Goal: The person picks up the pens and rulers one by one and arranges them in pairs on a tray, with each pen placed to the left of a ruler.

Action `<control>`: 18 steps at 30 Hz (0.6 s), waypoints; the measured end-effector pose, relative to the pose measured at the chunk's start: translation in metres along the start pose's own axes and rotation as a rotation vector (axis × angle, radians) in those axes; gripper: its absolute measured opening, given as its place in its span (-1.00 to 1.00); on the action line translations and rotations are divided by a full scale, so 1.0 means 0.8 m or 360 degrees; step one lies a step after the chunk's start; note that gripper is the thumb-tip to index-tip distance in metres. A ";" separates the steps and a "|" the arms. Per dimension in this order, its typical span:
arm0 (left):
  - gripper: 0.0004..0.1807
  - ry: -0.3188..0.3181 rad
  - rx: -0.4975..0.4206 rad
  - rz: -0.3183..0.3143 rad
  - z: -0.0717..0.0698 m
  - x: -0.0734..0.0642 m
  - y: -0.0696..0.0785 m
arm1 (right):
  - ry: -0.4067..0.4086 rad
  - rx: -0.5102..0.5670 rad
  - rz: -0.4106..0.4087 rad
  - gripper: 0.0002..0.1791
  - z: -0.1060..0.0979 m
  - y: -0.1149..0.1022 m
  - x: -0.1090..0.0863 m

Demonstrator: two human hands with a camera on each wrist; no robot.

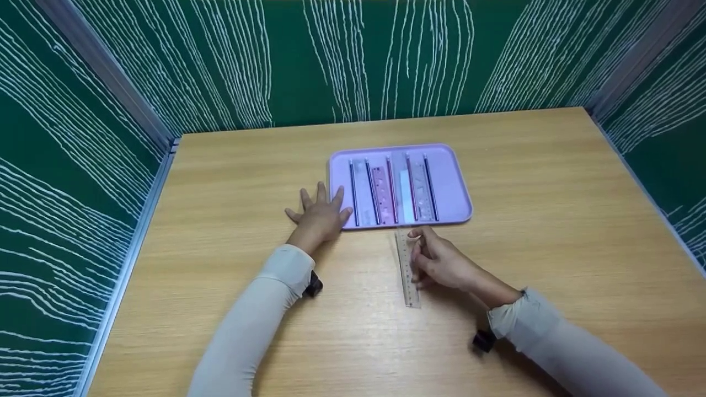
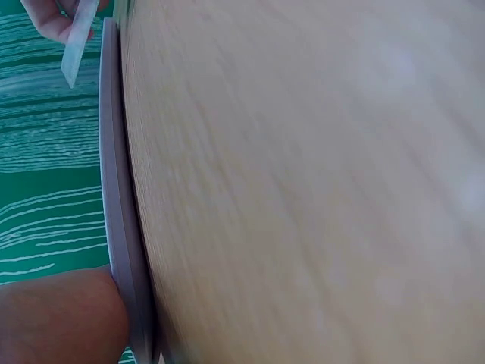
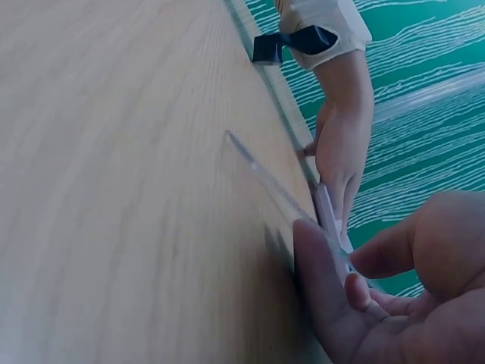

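A lilac tray [image 1: 453,190] lies on the table in the head view. My left hand [image 1: 319,218], fingers spread, rests at the tray's left edge near its front corner. Between the thumb and fingers of my right hand [image 1: 444,263] I hold a clear ruler [image 1: 408,275] just in front of the tray, its far end close to the tray's front rim. The ruler [image 3: 265,178] slants above the tabletop in the right wrist view. Inside the tray, several pencils [image 1: 354,193] alternate with flat rulers, among them a pink ruler [image 1: 381,193] and a pale blue strip [image 1: 406,196].
The wooden table [image 1: 231,309] ends at a green wall [image 1: 292,60] with white wavy lines. Metal edging [image 1: 124,253] runs along the table's left side. Each wrist carries a small black camera [image 1: 313,284].
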State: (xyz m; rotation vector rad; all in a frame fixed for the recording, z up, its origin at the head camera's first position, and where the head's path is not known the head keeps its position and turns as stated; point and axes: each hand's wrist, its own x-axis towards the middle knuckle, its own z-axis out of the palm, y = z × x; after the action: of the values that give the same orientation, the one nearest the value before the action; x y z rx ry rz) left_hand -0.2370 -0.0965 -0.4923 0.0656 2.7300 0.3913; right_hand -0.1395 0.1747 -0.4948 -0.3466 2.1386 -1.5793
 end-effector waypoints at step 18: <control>-0.30 0.0019 -0.0041 0.0002 -0.001 -0.001 0.000 | 0.0141 0.0179 0.0083 -0.50 -0.056 -0.006 0.017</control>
State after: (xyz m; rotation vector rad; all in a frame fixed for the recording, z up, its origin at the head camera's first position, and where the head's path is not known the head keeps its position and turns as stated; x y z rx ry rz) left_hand -0.2364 -0.0965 -0.4914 0.0583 2.7358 0.4285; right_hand -0.1739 0.2045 -0.4823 -0.1855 2.0947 -1.7057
